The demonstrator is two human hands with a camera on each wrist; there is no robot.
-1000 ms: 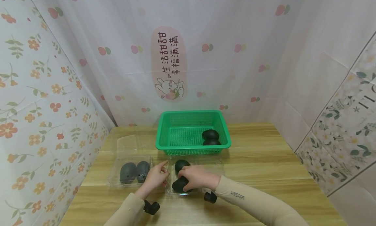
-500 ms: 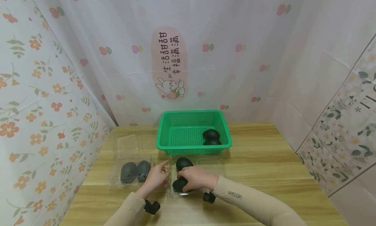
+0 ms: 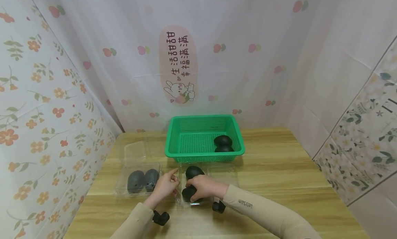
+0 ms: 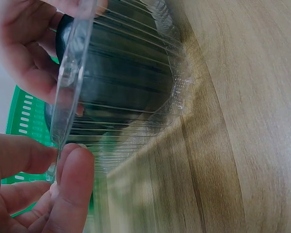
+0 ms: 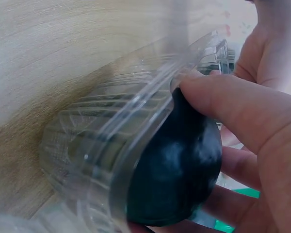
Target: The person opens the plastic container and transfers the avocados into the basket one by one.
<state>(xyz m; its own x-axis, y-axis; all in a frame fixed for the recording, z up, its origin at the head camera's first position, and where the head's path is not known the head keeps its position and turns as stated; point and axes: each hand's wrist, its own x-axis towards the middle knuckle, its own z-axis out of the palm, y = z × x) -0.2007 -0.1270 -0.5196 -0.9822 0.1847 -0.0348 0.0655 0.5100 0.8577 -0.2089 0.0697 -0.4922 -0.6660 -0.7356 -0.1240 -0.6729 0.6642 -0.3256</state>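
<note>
A clear plastic clamshell [image 3: 194,204] stands before me with its lid laid out to the right. My left hand [image 3: 167,184] pinches its left rim between thumb and finger, as the left wrist view shows up close. Inside the clamshell's near part is a dark, smooth avocado [image 5: 179,165], and my right hand [image 3: 207,186] grips it with the thumb at the near side and the fingers around the other. The avocado's lower part is behind the ribbed plastic wall. Just behind it lies a second avocado [image 3: 194,172] in the same clamshell.
A green plastic basket [image 3: 204,154] at the back holds two avocados [image 3: 223,140] at its right end. To the left, another clear clamshell [image 3: 122,183] holds two avocados [image 3: 135,181], greyish through plastic. Another clear plastic piece [image 3: 134,150] lies behind it.
My right hand has shifted slightly left with the avocado it grips, and its forearm has moved a little left. The left hand stays at the rim.
</note>
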